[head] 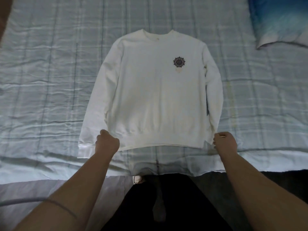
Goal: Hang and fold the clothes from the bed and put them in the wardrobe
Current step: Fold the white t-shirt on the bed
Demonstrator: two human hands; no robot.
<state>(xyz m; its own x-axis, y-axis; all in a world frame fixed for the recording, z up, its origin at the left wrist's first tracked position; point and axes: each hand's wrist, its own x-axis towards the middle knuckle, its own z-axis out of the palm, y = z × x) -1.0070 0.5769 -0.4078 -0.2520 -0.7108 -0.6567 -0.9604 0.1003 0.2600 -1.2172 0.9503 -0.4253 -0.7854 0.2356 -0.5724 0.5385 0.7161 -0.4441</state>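
Observation:
A white long-sleeved sweatshirt (155, 90) with a small dark round emblem on its chest lies flat, front up, on the bed, neck away from me and both sleeves down along its sides. My left hand (106, 142) grips the bottom hem at its left corner with curled fingers. At the hem's right corner, next to the right cuff, my right hand (225, 141) pinches the fabric. The hem lies near the bed's front edge.
A pale blue checked bedspread (50, 80) covers the bed. A blue pillow (281, 20) lies at the far right corner. My dark trousers and a white shoe (137, 179) show below the bed's edge.

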